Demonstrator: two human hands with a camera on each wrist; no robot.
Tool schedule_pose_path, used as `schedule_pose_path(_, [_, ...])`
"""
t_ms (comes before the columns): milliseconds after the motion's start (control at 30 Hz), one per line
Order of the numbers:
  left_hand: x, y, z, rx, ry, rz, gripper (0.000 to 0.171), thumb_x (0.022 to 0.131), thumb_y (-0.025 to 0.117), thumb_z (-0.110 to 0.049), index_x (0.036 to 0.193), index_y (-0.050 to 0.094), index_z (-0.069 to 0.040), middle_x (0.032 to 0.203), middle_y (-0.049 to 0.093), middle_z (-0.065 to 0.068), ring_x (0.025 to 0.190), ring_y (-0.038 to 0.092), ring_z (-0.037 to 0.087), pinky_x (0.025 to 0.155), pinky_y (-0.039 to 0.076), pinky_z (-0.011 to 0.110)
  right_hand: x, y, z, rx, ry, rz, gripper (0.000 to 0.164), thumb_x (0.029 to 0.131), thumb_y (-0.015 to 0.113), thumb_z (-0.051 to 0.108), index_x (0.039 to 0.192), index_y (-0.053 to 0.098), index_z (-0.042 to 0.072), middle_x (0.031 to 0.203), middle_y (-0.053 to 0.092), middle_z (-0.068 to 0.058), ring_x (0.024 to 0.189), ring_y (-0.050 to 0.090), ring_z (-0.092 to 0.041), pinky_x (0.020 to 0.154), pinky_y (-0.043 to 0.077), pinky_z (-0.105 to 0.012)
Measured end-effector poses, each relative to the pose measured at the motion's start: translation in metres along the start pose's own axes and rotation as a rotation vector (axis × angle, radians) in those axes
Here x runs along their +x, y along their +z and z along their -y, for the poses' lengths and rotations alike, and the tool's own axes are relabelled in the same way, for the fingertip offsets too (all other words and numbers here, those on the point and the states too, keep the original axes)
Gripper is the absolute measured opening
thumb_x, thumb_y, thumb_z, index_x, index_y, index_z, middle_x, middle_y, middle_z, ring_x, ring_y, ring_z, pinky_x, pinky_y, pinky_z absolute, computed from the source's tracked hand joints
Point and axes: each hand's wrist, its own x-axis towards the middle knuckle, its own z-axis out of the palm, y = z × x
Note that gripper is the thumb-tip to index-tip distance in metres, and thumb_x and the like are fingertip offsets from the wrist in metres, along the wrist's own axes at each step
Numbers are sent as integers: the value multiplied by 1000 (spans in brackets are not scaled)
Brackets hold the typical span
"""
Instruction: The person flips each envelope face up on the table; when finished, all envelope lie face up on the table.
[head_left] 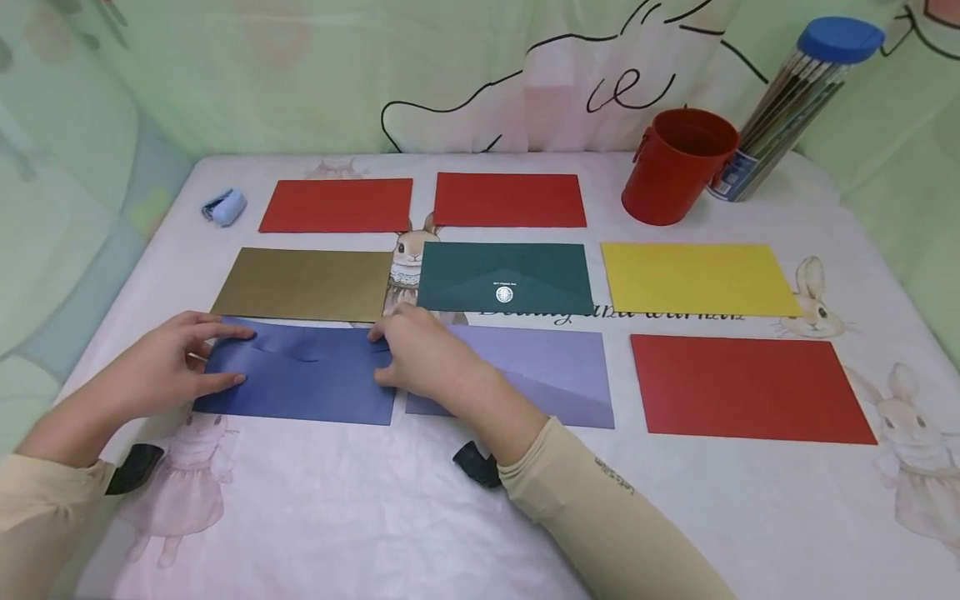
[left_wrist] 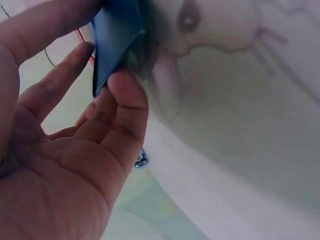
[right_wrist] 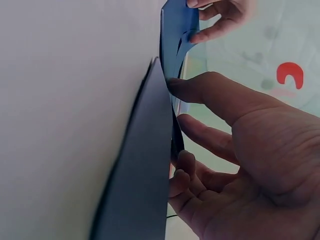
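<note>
Head: the left hand [head_left: 167, 367] and right hand [head_left: 429, 354] pinch opposite ends of the blue envelope [head_left: 300, 379], front left; the right forearm [head_left: 504, 417] crosses the lilac envelope [head_left: 558, 367] beside it, an olive-brown envelope [head_left: 303, 283] just behind. Left wrist: fingers hide one end. Right wrist: lilac fills the foreground.

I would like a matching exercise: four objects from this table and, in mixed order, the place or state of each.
Things:
1. blue rectangular paper card
2. yellow rectangular paper card
3. red cylindrical cup
4. dark green rectangular paper card

Places or states:
A. right end of the middle row
B. beside the clear blue-lidded tube
C. touched by the left hand and right hand
D. between the yellow card and a gold rectangular paper card

Pairs: 1-C, 2-A, 3-B, 4-D.
</note>
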Motion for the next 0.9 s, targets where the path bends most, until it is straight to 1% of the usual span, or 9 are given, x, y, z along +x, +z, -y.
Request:
schedule_pose_path(33, [0, 0, 0, 11, -2, 8, 53, 80, 86, -11, 128, 66, 1, 128, 47, 27, 85, 61, 27, 64, 52, 27, -1, 0, 1, -7, 2, -1, 41, 88, 75, 19, 127, 69, 12, 122, 58, -6, 116, 51, -22, 97, 44, -30])
schedule_pose_path(133, [0, 0, 0, 85, 3, 35, 53, 80, 85, -14, 128, 66, 1, 131, 44, 31, 100, 55, 43, 79, 53, 46, -2, 2, 1, -40, -10, -22, 38, 87, 76, 20, 124, 71, 13, 121, 52, -7, 114, 47, -25, 95, 43, -31])
schedule_pose_path(267, [4, -3, -2, 188, 29, 70, 52, 80, 85, -19, 126, 67, 0, 136, 39, 34, 120, 34, 62, 88, 38, 71, -4, 4, 0, -108, -37, -82, 34, 85, 78, 24, 117, 76, 14, 115, 48, -7, 110, 43, -26, 91, 43, -31])
schedule_pose_path(367, [10, -7, -3, 188, 45, 91, 48, 82, 83, -18, 124, 68, 1, 135, 42, 31, 122, 34, 59, 90, 39, 71, -5, 3, 1, -143, -47, -99, 33, 85, 78, 26, 116, 76, 14, 113, 50, -7, 110, 44, -25, 91, 43, -32])
schedule_pose_path(433, [15, -12, -2, 155, 73, 80, 46, 84, 82, -16, 124, 68, 1, 132, 48, 28, 120, 41, 54, 89, 44, 67, -5, 1, 2, -153, -41, -86, 36, 86, 78, 27, 118, 75, 13, 115, 52, -6, 111, 44, -25, 92, 43, -33])
schedule_pose_path(533, [24, -19, 5, 94, 142, 18, 45, 85, 80, -12, 127, 66, 0, 129, 53, 22, 112, 51, 42, 85, 49, 57, -4, -4, 7, -118, -25, -63, 42, 87, 76, 28, 126, 69, 14, 118, 54, -5, 112, 47, -22, 92, 45, -33])
schedule_pose_path(633, [34, -25, 15, 43, 190, -48, 54, 85, 81, -9, 134, 60, -3, 130, 55, 18, 109, 53, 35, 82, 45, 47, 2, -13, 11, -33, -37, -63, 48, 88, 75, 27, 133, 62, 13, 123, 57, -4, 111, 51, -19, 91, 47, -31])
schedule_pose_path(767, [49, -30, 28, -38, 172, -74, 73, 82, 84, -8, 146, 49, -6, 139, 53, 18, 122, 49, 38, 90, 39, 44, 19, -26, 10, 44, -89, -78, 58, 88, 77, 25, 140, 55, 10, 133, 56, -4, 119, 52, -17, 98, 44, -28])
schedule_pose_path(900, [61, -34, 38, -78, 134, -62, 86, 81, 85, -11, 153, 40, -12, 140, 55, 17, 131, 44, 36, 100, 35, 43, 40, -34, 7, 55, -121, -67, 68, 87, 78, 25, 146, 48, 8, 143, 53, -5, 130, 46, -18, 105, 39, -28])
